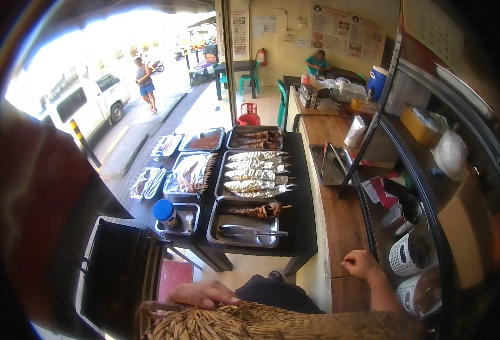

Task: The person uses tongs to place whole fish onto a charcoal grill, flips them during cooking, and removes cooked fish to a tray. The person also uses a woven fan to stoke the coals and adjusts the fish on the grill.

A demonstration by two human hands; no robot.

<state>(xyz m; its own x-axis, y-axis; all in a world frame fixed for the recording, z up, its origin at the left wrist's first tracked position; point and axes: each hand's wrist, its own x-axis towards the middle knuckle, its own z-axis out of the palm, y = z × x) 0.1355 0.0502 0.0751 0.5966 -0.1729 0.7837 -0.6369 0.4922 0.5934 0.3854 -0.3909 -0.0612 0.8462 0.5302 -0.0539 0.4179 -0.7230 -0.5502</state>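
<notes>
At the bottom edge, my left hand (pixel 207 293) lies over the upper rim of a woven straw item (pixel 250 321), its fingers bent onto the straw. The item's full shape is cut off. My right hand (pixel 359 264) is held over the wooden counter (pixel 345 238), fingers curled, with nothing visible in it. Beyond my hands, a metal tray (pixel 243 241) on the black table (pixel 298 212) holds a skewered grilled fish (pixel 254 210) and metal tongs (pixel 252 230). Behind it, several foil-wrapped fish (pixel 254 175) lie in another tray.
A black grill (pixel 113 267) stands at the left. The table also carries a blue-lidded jar (pixel 165 212) and a plastic-covered tray of skewers (pixel 188 174). More tongs (pixel 335 157) rest in a counter tray. A black-framed glass case (pixel 411 170) borders the right. Two people appear farther off.
</notes>
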